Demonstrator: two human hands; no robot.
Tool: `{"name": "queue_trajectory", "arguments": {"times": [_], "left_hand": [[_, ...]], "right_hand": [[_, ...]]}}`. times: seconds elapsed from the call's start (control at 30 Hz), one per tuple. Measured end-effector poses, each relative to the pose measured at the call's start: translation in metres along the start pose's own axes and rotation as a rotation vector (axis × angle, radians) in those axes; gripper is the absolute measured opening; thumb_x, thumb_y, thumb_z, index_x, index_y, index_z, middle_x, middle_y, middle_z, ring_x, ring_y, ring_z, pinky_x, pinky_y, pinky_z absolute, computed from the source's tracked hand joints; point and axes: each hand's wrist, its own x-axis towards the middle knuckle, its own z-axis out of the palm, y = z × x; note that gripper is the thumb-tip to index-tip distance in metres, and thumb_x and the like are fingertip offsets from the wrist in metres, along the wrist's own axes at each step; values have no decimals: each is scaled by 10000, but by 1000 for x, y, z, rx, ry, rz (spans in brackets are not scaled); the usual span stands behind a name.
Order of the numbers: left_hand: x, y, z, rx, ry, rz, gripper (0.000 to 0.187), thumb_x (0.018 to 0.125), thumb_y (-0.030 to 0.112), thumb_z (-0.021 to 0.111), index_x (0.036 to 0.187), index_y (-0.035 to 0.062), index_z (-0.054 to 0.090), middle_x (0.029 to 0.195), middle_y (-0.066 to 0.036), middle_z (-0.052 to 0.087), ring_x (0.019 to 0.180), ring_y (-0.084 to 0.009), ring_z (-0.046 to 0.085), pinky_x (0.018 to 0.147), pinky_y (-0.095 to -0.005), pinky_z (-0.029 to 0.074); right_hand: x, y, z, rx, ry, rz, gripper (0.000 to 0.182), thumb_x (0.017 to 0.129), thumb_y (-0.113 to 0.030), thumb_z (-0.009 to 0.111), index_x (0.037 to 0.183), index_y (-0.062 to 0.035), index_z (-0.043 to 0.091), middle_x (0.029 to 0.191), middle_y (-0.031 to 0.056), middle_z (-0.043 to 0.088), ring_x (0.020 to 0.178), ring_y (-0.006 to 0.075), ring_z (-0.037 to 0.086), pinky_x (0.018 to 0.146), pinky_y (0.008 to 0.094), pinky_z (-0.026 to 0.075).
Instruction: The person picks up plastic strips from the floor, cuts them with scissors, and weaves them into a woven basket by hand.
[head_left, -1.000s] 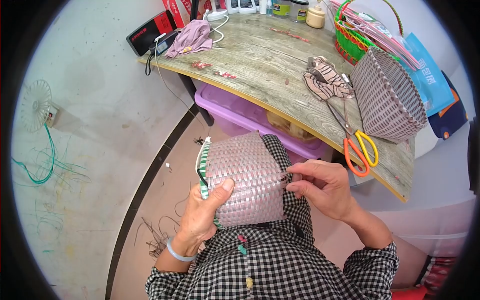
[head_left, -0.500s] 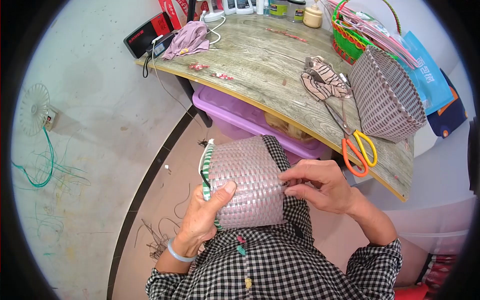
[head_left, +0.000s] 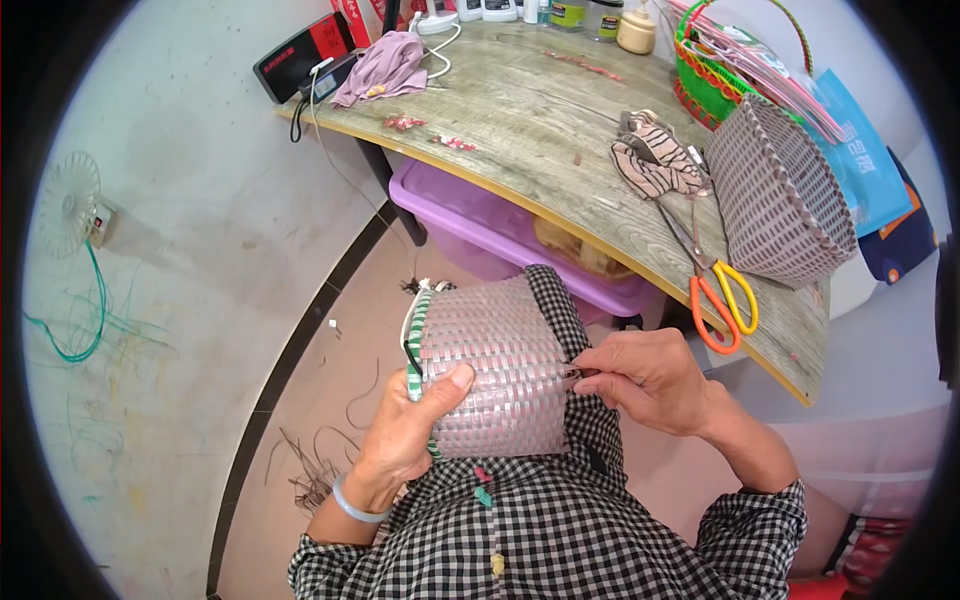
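A woven basket point(head_left: 495, 370) of pinkish-grey and silvery strips lies on its side across my lap. Its green-and-white bound rim point(head_left: 414, 385) faces left. My left hand point(head_left: 415, 415) is closed around that rim, thumb flat on the woven wall and fingers hidden behind. At the basket's right edge my right hand point(head_left: 640, 385) pinches a thin strip end point(head_left: 571, 373) between thumb and forefinger. The strip is small and partly covered by the fingertips.
Scissors point(head_left: 722, 300) with orange and yellow handles lie on the desk point(head_left: 500, 110), beside a striped cloth point(head_left: 655, 160) and another woven basket point(head_left: 785, 195). A green basket point(head_left: 705, 85) stands behind. Below the desk is a purple bin point(head_left: 450, 215). Loose strips point(head_left: 310, 475) litter the floor.
My right hand has drawn slightly to the right, away from the basket's wall, and its fingertips have come closer together. My left hand and the basket have hardly moved.
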Motion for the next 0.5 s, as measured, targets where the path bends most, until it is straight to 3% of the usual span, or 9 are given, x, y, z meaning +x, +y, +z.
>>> {"name": "queue_trajectory", "arguments": {"times": [0.17, 0.27, 0.37, 0.5], "left_hand": [[1, -1, -5, 57, -37, -4, 253, 930, 158, 610, 1099, -29, 627, 1024, -111, 680, 890, -169, 665, 782, -327, 548], [-1, -1, -3, 79, -47, 14, 247, 932, 156, 608, 1094, -28, 630, 1022, -103, 679, 899, -155, 654, 793, -321, 538], [-2, -5, -4, 95, -52, 47, 251, 931, 159, 609, 1094, -31, 630, 1015, -97, 677, 905, -146, 642, 807, -313, 528], [-6, -2, -1, 185, -59, 64, 257, 928, 168, 614, 1093, -28, 630, 1003, -94, 675, 899, -149, 634, 812, -304, 521]], "right_hand": [[0, 3, -2, 33, -72, 20, 141, 806, -46, 711, 921, 23, 667, 736, 103, 658, 589, 201, 617, 524, 294, 464], [-3, 2, -5, 623, -174, 592, 115, 878, -98, 670, 945, -4, 668, 726, 60, 649, 586, 153, 603, 508, 260, 457], [-7, 8, -3, 961, -112, 819, 138, 932, -166, 625, 954, -32, 649, 715, 27, 622, 585, 116, 584, 486, 229, 439], [-11, 8, -1, 1225, -196, 1001, 157, 936, -194, 619, 879, -49, 604, 696, 42, 613, 553, 127, 565, 461, 224, 415]]}}
